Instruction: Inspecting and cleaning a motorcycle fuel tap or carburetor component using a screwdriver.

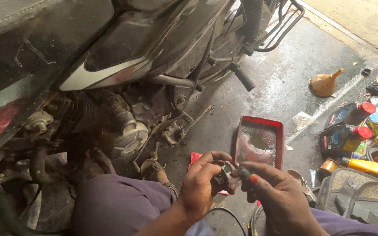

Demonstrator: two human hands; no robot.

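near centre: left hand (pixel 204 183) grip closed around small dark grimy metal part (pixel 225 171); right hand (pixel 272 192) fingers pinch its right end. just beyond, red tray (pixel 259 140) on wet floor (pixel 285 74); oil bottles (pixel 344 131) right; motorcycle engine (pixel 123 126) far left.

Left hand (pixel 204 181) and right hand (pixel 272 192) close together, fingers curled.
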